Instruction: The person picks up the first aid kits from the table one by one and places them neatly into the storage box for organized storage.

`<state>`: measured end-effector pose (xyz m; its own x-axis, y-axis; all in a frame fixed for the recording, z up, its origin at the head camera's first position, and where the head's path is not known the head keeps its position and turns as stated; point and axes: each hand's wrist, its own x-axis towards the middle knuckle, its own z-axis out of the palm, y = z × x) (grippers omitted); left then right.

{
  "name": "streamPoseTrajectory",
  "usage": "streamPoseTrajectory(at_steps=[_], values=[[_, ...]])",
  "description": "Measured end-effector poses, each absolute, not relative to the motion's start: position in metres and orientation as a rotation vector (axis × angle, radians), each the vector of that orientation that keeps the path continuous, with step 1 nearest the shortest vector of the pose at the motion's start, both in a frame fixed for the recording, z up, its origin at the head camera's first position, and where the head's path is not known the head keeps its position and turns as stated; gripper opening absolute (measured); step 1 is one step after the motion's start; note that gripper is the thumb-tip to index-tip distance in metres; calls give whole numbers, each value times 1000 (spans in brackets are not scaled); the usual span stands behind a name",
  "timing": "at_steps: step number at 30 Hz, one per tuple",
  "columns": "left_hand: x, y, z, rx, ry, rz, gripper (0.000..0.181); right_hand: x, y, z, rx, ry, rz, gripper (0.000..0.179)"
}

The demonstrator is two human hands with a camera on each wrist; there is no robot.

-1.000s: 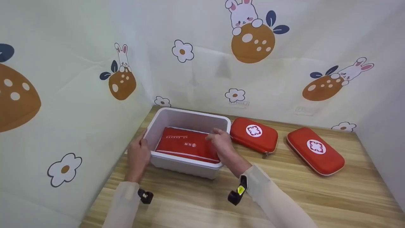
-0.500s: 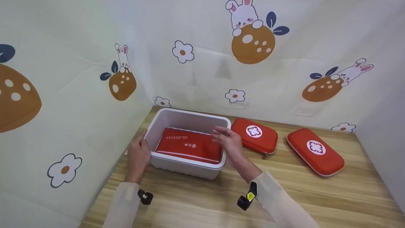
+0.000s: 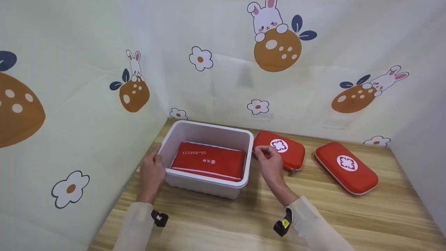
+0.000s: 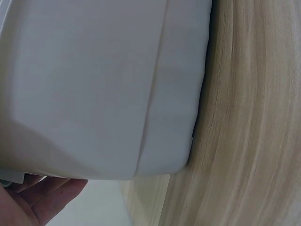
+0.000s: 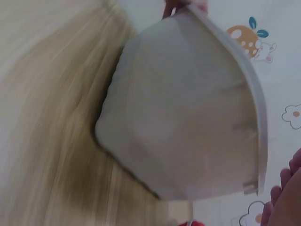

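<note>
My left hand [image 3: 152, 177] grips the left rim of a white plastic storage bin [image 3: 205, 188]. In the left wrist view its fingers [image 4: 56, 200] lie against the bin's outer wall. Inside the bin lies a red zip case [image 3: 209, 162] with white lettering and pale edging. My right hand [image 3: 271, 167], fingers loosely bent and holding nothing, is just right of the bin. It overlaps the near left part of a second red case [image 3: 294, 153], which bears a white round emblem. The right wrist view shows the bin's outer side [image 5: 178, 113], slightly blurred.
A third red case [image 3: 346, 169] with the same emblem lies at an angle farther right on the wood-grain table [image 3: 223, 226]. Cloth walls [image 3: 223, 80] printed with rabbits and flowers stand behind and to the left.
My right hand has moved from over the case in the bin, out across the right rim, to beside the second case. The left hand and the bin have stayed in place.
</note>
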<state>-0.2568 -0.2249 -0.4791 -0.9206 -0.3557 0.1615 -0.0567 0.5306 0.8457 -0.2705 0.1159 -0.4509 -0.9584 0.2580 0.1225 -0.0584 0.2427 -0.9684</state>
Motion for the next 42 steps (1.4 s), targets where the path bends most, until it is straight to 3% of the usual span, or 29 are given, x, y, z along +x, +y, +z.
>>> streamPoseTrajectory(at_steps=[8, 18, 42], values=[[-256, -224, -478, 342, -2462, -1357, 48, -278, 148, -473, -176, -2377, 1422, 27], [-256, -225, -477, 358, -2448, -1341, 47, -298, 188, -499, -302, -2548, 1150, 68], [-258, -224, -476, 378, -2464, -1353, 47, -321, 227, -522, -669, -2707, 1097, 101]])
